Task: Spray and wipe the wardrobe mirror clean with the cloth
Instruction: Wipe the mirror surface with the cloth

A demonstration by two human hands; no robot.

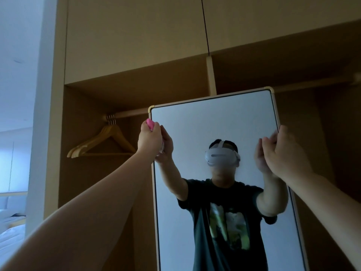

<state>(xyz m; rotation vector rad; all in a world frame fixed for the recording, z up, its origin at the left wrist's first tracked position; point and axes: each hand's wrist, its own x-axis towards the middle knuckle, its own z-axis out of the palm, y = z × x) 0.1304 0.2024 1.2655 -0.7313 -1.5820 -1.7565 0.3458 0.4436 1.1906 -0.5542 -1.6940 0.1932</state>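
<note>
Wiping at the frame edge carries the main risk at this stage. The mirror (214, 122) stands in front of the open wardrobe (136, 45) and looks tilted in this view; whether it is fixed or free-standing cannot be told. Uneven pressure from one side could swing or tip it, so the steadying grip on the opposite edge should not be released. The wooden hangers (103, 141) on the rail (129, 114) hang just beside the wiping hand; a wide outward stroke could knock them. The cloth (150, 124) is bunched small, so bare skin may touch the glass and leave smears. No spray bottle is in view.

Hand pose:
- The left hand (149, 140) is raised at arm's length to the mirror's upper left edge, just below the corner. Its fingers are closed around the pink cloth, which protrudes above the fist and meets the frame.
- The right hand (283, 153) is raised to the mirror's right edge at a similar height. Its fingers are curled at the frame and appear to clasp it, with the back of the hand towards the camera.
</note>
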